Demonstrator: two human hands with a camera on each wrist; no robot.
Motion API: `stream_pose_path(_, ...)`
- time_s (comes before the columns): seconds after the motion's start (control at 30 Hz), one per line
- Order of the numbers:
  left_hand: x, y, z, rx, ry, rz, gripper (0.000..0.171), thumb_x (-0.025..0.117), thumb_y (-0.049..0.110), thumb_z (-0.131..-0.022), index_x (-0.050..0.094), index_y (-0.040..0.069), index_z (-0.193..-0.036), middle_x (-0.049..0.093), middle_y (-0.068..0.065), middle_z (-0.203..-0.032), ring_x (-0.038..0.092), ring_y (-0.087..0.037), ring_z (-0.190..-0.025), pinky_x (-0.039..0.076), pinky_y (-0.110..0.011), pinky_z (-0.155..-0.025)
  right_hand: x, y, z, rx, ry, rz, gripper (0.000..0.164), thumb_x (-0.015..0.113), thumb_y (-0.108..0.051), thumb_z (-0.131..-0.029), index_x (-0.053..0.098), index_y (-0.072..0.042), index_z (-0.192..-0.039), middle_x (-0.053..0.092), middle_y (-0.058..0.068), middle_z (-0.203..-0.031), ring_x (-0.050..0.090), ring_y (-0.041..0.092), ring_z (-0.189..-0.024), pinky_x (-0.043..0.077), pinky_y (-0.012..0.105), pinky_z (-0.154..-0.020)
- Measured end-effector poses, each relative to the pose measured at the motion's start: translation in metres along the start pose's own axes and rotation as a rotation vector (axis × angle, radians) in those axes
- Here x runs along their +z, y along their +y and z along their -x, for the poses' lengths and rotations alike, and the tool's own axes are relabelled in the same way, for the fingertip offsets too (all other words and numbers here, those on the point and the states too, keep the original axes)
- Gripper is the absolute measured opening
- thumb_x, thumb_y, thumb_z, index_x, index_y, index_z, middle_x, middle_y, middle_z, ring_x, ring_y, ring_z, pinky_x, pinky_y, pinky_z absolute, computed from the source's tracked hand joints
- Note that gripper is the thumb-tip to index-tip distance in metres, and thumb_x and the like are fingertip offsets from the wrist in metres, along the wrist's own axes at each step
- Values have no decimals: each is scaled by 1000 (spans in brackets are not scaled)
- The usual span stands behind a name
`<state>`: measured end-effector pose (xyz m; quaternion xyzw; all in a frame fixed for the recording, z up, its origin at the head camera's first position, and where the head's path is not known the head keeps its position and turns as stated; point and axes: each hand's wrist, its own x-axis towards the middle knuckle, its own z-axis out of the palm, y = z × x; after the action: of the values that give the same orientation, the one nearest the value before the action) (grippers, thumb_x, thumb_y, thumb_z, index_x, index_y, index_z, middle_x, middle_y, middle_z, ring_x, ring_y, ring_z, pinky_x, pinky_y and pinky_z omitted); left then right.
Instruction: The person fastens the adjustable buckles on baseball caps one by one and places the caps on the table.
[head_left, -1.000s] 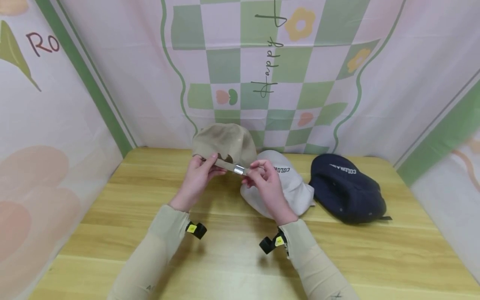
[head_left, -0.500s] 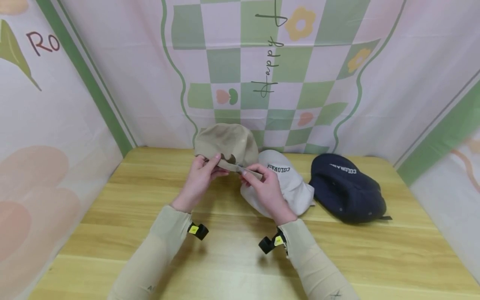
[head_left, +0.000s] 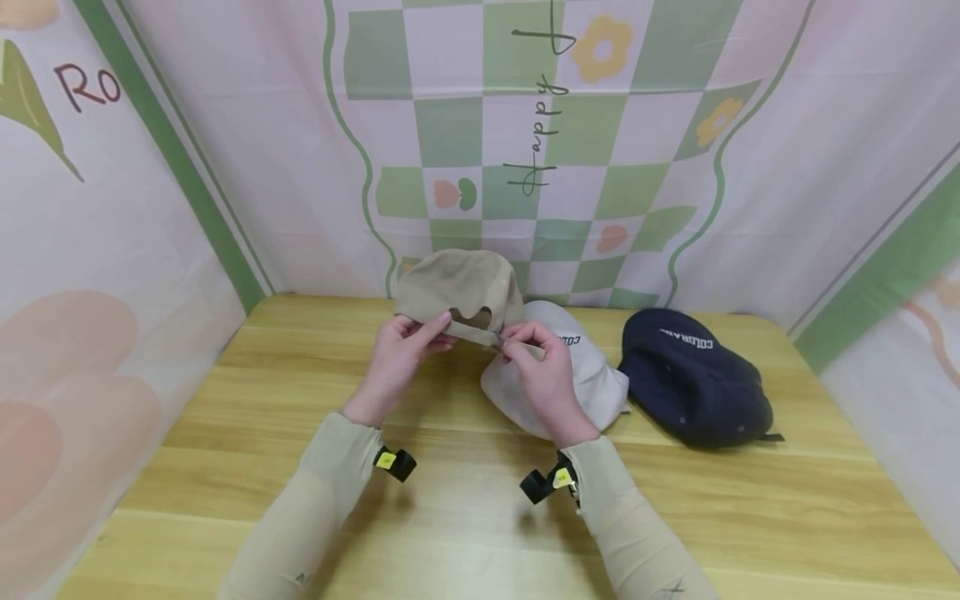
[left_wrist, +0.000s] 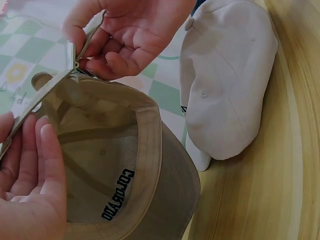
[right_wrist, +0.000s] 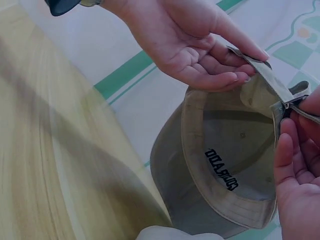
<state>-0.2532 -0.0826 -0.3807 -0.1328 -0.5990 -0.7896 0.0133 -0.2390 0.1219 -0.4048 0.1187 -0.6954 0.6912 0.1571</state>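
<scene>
A beige baseball cap (head_left: 457,283) is held up above the far part of the table, its back opening towards me. My left hand (head_left: 396,362) pinches its back strap (left_wrist: 47,92) near the left end, thumb on top. With thumb and fingers, my right hand (head_left: 546,375) grips the strap at the metal buckle (right_wrist: 286,105), and a loose strap end pokes out past the fingers. In the left wrist view the cap's hollow inside (left_wrist: 95,145) shows reversed dark lettering. A light grey cap (head_left: 592,387) lies partly behind my right hand.
To the right rests a navy cap (head_left: 690,383) with white lettering, beside the light grey one. The wooden table (head_left: 465,525) ends at the back against a patterned cloth (head_left: 510,133). Cloth walls also stand at both sides.
The buckle has turned and shifted rightward along the strap with my right hand. The beige cap has moved slightly right, and more of its back opening shows. The other caps stay put.
</scene>
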Motion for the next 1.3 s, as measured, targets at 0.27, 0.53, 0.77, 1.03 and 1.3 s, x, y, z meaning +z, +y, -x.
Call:
stream_pose_path(0.27,-2,-1,-1,12,-4,-24,13,65,10,-101,68,-2,-106,68,-11,-100,67,-20,-85,58,-35,-86,-1,-1,-2,-18,-1,-25,14,58,9,-91,60,1,-79,68,14,-101,59,24,-102,46,36,-91)
stream_pose_path(0.53,-1,-1,-1,14,-9,-58,16,65,10,-101,67,-4,-106,67,-12,-99,68,-20,-85,58,-36,-86,0,-1,-2,-2,-19,-60,13,56,8,-93,54,5,-80,71,16,-106,63,34,-83,53,30,-80)
stream_pose_path(0.77,2,-2,0,13,-16,-73,20,66,11,-101,68,-7,-109,67,-13,-100,68,-20,-85,58,-36,-86,3,-3,0,39,-44,-191,13,48,8,-93,46,3,-82,69,20,-109,63,37,-83,55,29,-74)
stream_pose_path(1.03,4,-4,1,9,-17,-83,20,67,12,-101,69,-6,-109,68,-13,-100,69,-20,-85,58,-38,-88,6,-4,3,91,-83,-333,12,38,5,-95,41,-2,-86,66,22,-115,66,22,-86,54,32,-76)
stream_pose_path(1.3,7,-2,-1,21,16,-64,20,67,12,-100,68,-6,-108,69,-12,-98,68,-19,-84,58,-37,-86,6,-3,3,110,-49,-348,11,46,-2,-100,48,-2,-89,65,16,-96,66,26,-87,55,32,-76)
